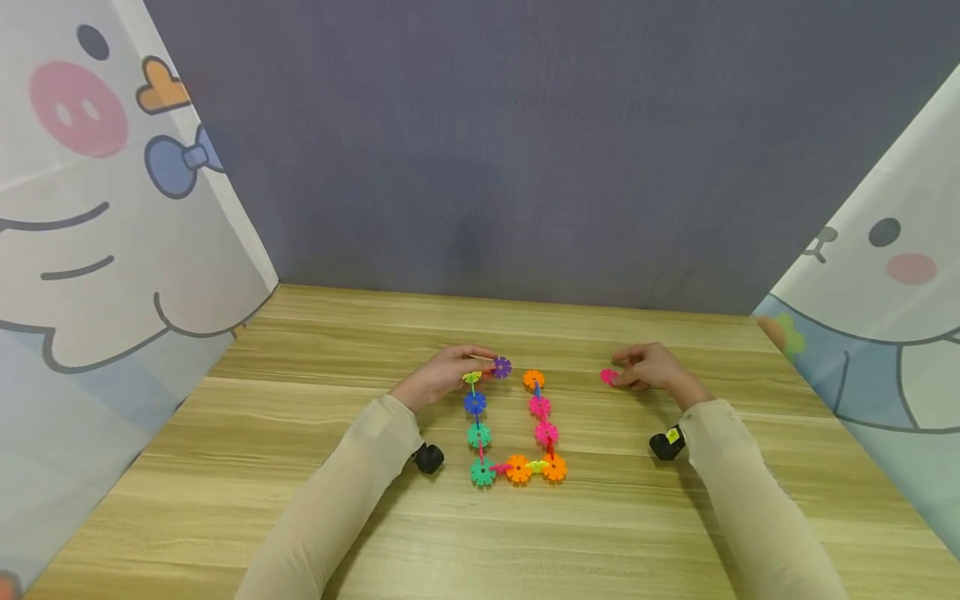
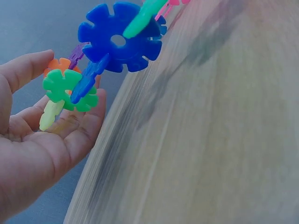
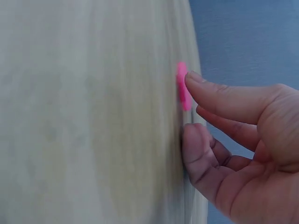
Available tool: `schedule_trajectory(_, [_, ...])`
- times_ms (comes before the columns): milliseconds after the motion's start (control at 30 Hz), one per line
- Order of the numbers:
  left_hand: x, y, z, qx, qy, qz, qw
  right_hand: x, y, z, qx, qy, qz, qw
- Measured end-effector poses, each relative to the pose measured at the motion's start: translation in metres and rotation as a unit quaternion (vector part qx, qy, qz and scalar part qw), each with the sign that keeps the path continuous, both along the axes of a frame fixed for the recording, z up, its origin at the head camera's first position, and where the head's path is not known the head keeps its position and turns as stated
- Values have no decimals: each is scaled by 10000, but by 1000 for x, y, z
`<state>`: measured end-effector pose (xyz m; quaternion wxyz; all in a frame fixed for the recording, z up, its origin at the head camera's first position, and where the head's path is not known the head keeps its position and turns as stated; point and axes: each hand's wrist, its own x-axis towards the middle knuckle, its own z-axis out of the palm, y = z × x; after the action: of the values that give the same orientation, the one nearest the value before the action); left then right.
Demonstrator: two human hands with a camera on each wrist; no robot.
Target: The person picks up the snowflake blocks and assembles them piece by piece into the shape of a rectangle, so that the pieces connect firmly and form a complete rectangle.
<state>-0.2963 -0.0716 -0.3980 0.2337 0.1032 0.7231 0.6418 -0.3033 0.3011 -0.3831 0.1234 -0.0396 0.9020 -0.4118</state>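
A U-shaped chain of colourful slotted plastic snowflake discs (image 1: 478,435) is in front of me, its pieces pushed together edge to edge. My left hand (image 1: 450,371) holds the chain's far left end, by a yellow-green disc (image 1: 472,377) and a purple disc (image 1: 502,367). In the left wrist view, thumb and fingers surround an orange disc (image 2: 60,65), partly hidden behind a green disc (image 2: 70,89); a large blue disc (image 2: 119,39) is nearer the camera. Off to the right, my right hand (image 1: 647,367) pinches a single pink disc (image 3: 183,86) at its edge, close to the tabletop.
The chain's other far end is an orange disc (image 1: 533,380), apart from the purple one. Everything is on a wood-grain table (image 1: 337,350). A grey panel (image 1: 480,167) stands behind it, and cartoon-printed cloths flank both sides. Each wrist carries a small black camera (image 1: 429,458).
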Motion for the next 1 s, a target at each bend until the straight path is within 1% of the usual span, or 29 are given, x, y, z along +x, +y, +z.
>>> schedule_trajectory(100, [0, -1, -1, -14, 63, -6, 10000, 1, 0, -1, 120, -8, 72, 9999])
schedule_trajectory(200, [0, -2, -2, -18, 106, -29, 9999, 1, -1, -2, 177, 5, 60, 9998])
schedule_trajectory(433, [0, -1, -2, 11, 129, -13, 9999, 1, -4, -2, 235, 115, 128, 9996])
schedule_trajectory(533, [0, -1, -1, 40, 129, -22, 9999, 2, -5, 0, 221, 100, 174, 9996])
schedule_trajectory(633, [1, -1, -2, 59, 110, -29, 9999, 4, -6, 0, 133, 175, 233, 9995])
schedule_trajectory(833, [1, -1, -1, 198, 9, -31, 9998, 6, -8, -2, -228, 417, 275, 9985])
schedule_trajectory(1000, [2, 0, 1, 163, 50, -5, 9999, 7, -16, -3, -343, 653, 247, 9970])
